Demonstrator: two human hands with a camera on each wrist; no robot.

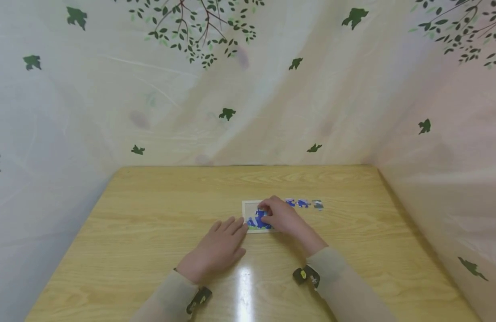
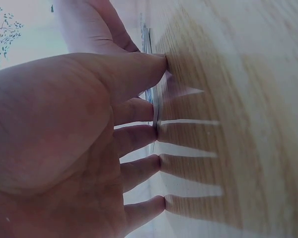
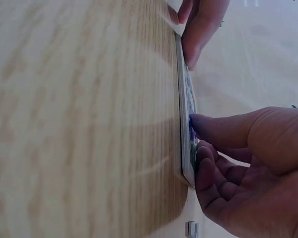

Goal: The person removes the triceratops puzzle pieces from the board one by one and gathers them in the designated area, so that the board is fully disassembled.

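While my right grip (image 1: 285, 218) is clamped, thumb against curled fingers, on a blue puzzle piece (image 1: 260, 218), that piece sits inside the white-rimmed puzzle frame (image 1: 243, 209) straight ahead of me. Blue and green fill the frame's lower part; a pale patch shows toward eleven o'clock. Its left rim and far-left corner are in plain sight, while my hand hides most of its right end. Between two and three o'clock from it, three loose pieces (image 1: 303, 203) lie in a row, the nearest just beside my knuckles. Past them the wood of the tabletop (image 1: 171, 192) runs to its slanting right edge; a broader stretch lies toward nine o'clock, and another toward twelve, ending at the leaf-printed curtain (image 1: 183, 125). My left grip (image 1: 216, 248) lies at eight o'clock, palm down, its straight fingers a little apart, tips at the frame's left rim and on the wood beside it, thumb pointing toward two. My right forearm slants in from about four o'clock, its pale sleeve (image 1: 340, 273) ending short of the wrist.
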